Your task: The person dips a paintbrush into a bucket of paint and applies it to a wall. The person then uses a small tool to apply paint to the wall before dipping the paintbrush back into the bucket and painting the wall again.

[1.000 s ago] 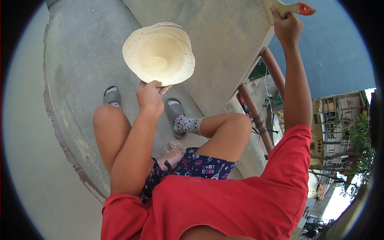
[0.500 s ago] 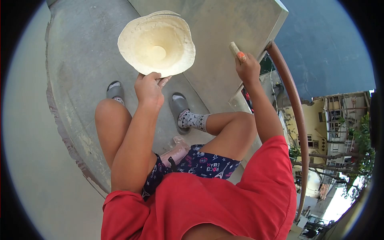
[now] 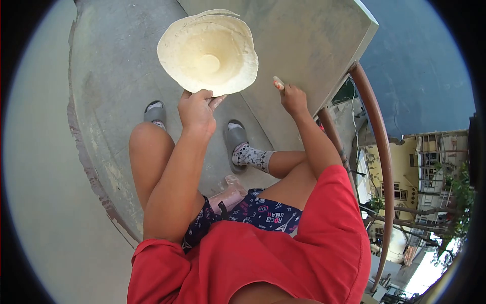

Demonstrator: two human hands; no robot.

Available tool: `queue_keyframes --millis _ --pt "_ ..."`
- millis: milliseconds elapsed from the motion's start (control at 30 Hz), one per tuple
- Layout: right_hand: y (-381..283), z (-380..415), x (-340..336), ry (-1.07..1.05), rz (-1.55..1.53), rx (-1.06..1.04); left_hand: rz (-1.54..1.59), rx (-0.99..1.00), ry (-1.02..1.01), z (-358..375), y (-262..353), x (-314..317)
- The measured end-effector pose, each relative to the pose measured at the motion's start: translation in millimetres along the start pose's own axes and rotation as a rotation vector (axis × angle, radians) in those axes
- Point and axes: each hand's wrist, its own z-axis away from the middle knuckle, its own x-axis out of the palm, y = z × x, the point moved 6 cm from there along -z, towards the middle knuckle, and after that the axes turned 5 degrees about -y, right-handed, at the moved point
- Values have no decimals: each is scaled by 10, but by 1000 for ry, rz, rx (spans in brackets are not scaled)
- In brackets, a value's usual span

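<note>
My left hand (image 3: 196,112) grips the lower edge of a cream, wavy-rimmed bowl-like piece (image 3: 207,55), its hollow inside facing me. The fingers lie under its rim, the thumb on top. To the right, my right hand (image 3: 294,100) is closed on a short pale stick-like object (image 3: 278,83) with an orange patch near its end. A gap separates this object from the bowl-like piece. Behind it is a flat grey-brown panel (image 3: 304,40).
Between my thighs lies a pinkish, plaster-smeared object (image 3: 229,195). My feet in grey slippers (image 3: 236,144) rest on the grey floor (image 3: 116,61). A curved brown rail (image 3: 382,152) runs along the right, with buildings and a tree beyond.
My right hand has moved left and slightly down with the stick-like object, which now looks shorter from this angle. The whole view has shifted slightly; my left hand still holds the bowl-like piece.
</note>
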Motion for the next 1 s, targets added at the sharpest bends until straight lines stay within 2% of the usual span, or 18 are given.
queue_keyframes --millis 33,133,200,267,300,367,500,533,600,633,700,767,800,867,900,1000 --pt "53 -135 -205 28 6 27 0 -5 3 18 1 -8" --pt "54 -488 -1147 349 -25 -13 8 0 5 -25 1 -42" --pt "97 -573 -1640 478 50 44 21 8 0 -21 2 -50" --pt "163 -530 -1857 548 126 78 36 50 -36 -27 78 -22" --pt "142 -500 -1913 486 139 116 30 51 -32 -10 95 -45" --pt "11 -208 -1598 385 86 185 40 62 7 -11 98 -103" --pt "-268 137 -769 63 13 -45 61 70 13 -20 141 -118" --pt "-126 164 -635 78 42 -41 82 70 -12 -31 128 -72" --pt "152 93 -376 -43 147 -13 22 52 26 -3 136 -126" --pt "171 32 -563 -40 163 -14 9 76 -35 33 156 -112" --pt "280 -124 -1232 257 106 73 24 62 -22 20 125 -171" --pt "286 -246 -1754 428 173 39 32 43 -6 31 83 -220" --pt "257 -259 -1871 425 181 34 38 47 1 31 92 -220" --pt "159 -224 -2103 560 105 114 49 58 2 35 115 -212" --pt "77 -219 -1991 604 93 48 24 55 1 28 119 -220" --pt "-273 -164 -1083 275 -68 -19 -4 79 -1 -3 173 -224"
